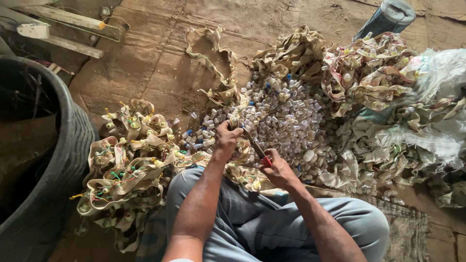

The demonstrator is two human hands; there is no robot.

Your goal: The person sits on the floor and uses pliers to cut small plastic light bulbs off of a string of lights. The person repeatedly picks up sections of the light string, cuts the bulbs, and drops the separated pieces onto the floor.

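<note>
Head view is showing the left hand (227,137) pinching a strip (236,114) of beige band over the cap pile (286,114), while the right hand (277,167) is closing around red-handled cutters (257,149). The blades are sitting just beside the left fingers (a nick seems the likeliest slip). Coiled bands (128,160) are crowding the near left, a black tub (58,145) farther left, sacks (417,111) right.

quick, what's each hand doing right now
Left hand: closed on the beige strip.
Right hand: closed on the red-handled cutters.
</note>
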